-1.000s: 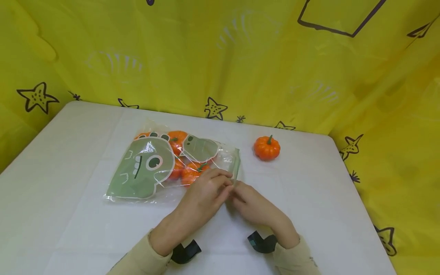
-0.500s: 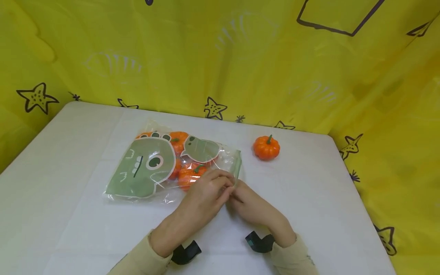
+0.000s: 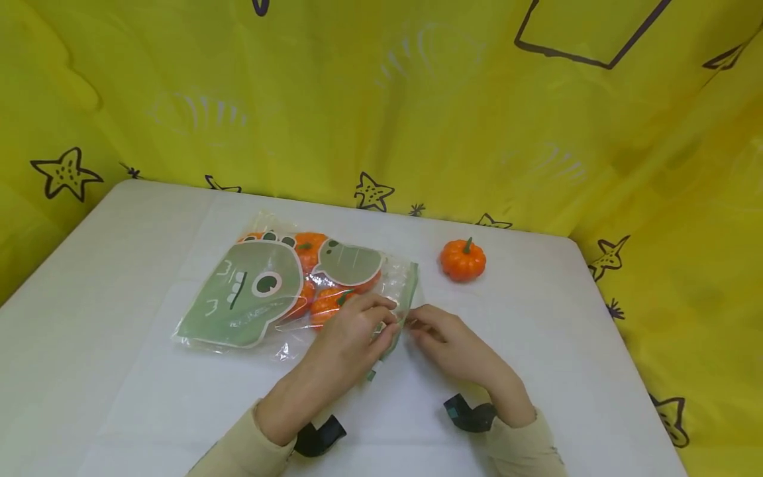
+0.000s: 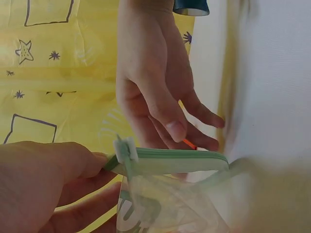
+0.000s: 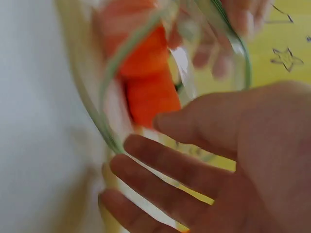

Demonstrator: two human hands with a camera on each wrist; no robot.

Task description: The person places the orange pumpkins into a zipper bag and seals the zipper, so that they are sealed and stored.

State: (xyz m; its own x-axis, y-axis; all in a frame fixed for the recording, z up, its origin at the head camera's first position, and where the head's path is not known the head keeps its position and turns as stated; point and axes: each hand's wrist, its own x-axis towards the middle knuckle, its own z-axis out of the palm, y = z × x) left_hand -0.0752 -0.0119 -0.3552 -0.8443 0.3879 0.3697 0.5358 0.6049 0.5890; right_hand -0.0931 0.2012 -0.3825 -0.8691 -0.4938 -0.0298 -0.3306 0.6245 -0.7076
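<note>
gaping at its green zip mouth (image 3: 409,288), the clear plastic bag with green cartoon print (image 3: 238,315) lies on the white table (image 3: 536,318), orange toy pumpkins (image 3: 328,308) inside. left hand (image 3: 348,334) pinches the rim by the white slider (image 4: 131,150). right hand (image 3: 454,344), fingers loosely spread, holds nothing: just moved off from the left, so the hold looks left-only now. loose orange pumpkin (image 3: 463,260) stands beyond.

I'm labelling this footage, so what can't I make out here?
Head: how many pumpkins the bag holds; its green print partly covers them.
Head: one pumpkin's full outline, behind the left hand.
Left wrist: much of the bag, past the bottom edge.
Right wrist: pumpkin details, blurred.
</note>
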